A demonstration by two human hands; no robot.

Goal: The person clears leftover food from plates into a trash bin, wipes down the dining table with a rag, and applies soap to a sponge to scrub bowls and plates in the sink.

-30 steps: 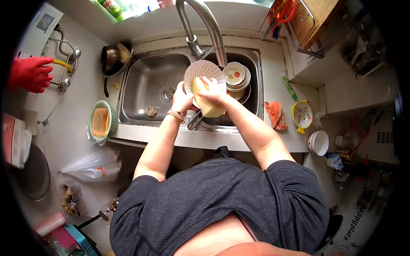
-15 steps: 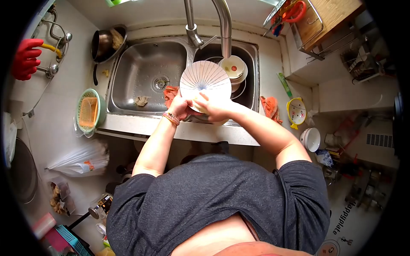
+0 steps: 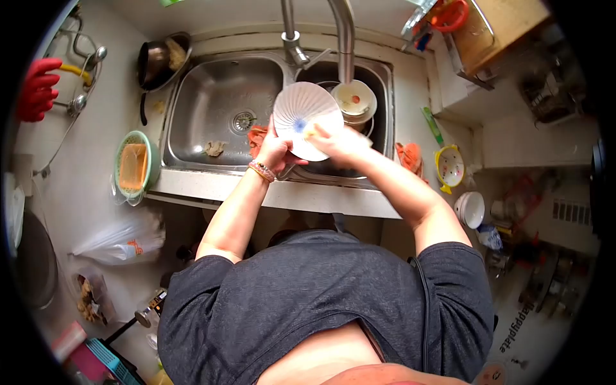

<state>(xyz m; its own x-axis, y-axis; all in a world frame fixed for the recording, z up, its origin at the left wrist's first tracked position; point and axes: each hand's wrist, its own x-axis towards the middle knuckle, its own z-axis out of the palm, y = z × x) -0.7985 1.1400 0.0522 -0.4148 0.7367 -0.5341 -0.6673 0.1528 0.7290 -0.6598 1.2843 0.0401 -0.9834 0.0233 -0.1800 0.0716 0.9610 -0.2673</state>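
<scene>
My left hand [image 3: 276,153] grips the lower left rim of a white plate [image 3: 301,102], which has fine radiating lines and a blue centre. The plate is tilted, with its inner face up, above the sink divider. Blurred by motion, my right hand [image 3: 343,144] presses a small yellowish pad [image 3: 310,133] against the plate's inner face; its exact kind is unclear. Behind the plate, a stack of bowls [image 3: 355,97] sits in the right basin under the faucet [image 3: 345,48]. An orange cloth [image 3: 256,138] lies by my left hand.
In the left basin [image 3: 212,96], a brownish scrap [image 3: 214,149] lies near the drain. A green basket [image 3: 153,160] stands left, below a dark pan [image 3: 183,54]. On the right are another orange cloth [image 3: 409,159], a yellow-rimmed strainer [image 3: 450,165] and white bowls [image 3: 473,210].
The plate has turned and tilted more to the right. My right hand has shifted right and up across its face, while my left hand keeps hold of the rim.
</scene>
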